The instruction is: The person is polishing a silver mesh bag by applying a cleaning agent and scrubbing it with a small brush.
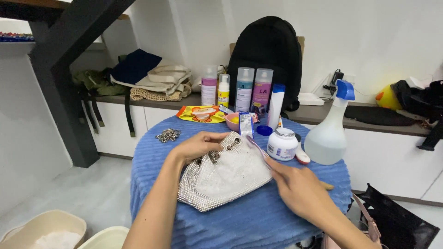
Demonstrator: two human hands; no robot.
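A silver sparkly mesh bag [221,177] lies flat on a round table under a blue ribbed cloth [258,216]. White foam covers the bag's middle. My left hand [197,145] rests on the bag's upper left edge, by its metal rings. My right hand [300,186] sits at the bag's right edge and holds a thin brush handle [256,146] that slants up over the bag. A loose silver chain [168,134] lies on the cloth to the left of the bag.
Behind the bag stand a white jar [282,144], a spray bottle with a blue nozzle [328,133], a pink bowl [233,121], several tall bottles [244,90] and a yellow packet [201,113]. A black backpack [267,55] leans on the shelf. Beige tubs [44,228] sit on the floor at left.
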